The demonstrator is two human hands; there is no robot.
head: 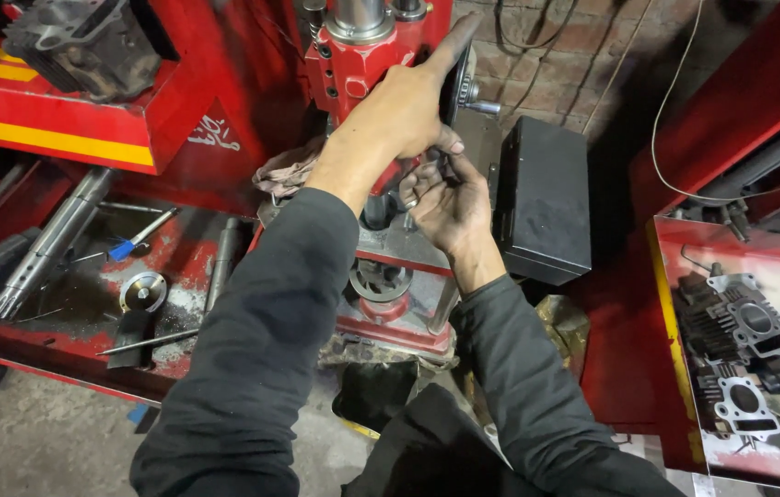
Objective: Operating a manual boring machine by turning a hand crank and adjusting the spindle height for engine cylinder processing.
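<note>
My left hand point(404, 106) reaches up to the red machine head point(353, 64) and grips a dark round handwheel point(457, 87) on its right side, index finger stretched up along the rim. My right hand point(445, 207) is just below it, palm up, greasy fingers curled around a small dark part under the wheel; what it pinches is too hidden to name. Both arms wear dark sleeves. A metal spindle point(360, 17) rises from the top of the machine head.
Steel bars point(49, 244), a round disc point(143, 292) and a blue-handled tool point(128, 247) lie in the red tray on the left. A black box point(542, 198) stands right of the machine. Finned engine cylinders point(745, 354) rest on the right bench, another point(86, 46) top left. A rag point(289, 170) hangs by the column.
</note>
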